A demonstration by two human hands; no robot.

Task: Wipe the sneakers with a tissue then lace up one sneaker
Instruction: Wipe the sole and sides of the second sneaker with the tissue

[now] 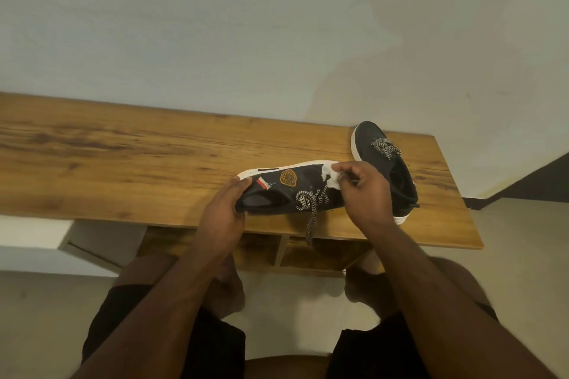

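Note:
A black sneaker point(286, 191) with a white sole and a gold badge lies tipped on its side on the wooden table point(123, 151), toe to the right. My left hand point(223, 209) grips its heel. My right hand point(361, 191) pinches a crumpled white tissue point(331, 175) against the toe area. Its black-and-white lace point(311, 209) hangs loose over the table's front edge. A second black sneaker point(388, 163) stands upright behind my right hand, partly hidden by it.
The table's right end lies just past the second sneaker. Open shelves point(277, 252) sit under the tabletop near my knees. A plain wall rises behind the table. A white ledge point(34, 231) is at the lower left.

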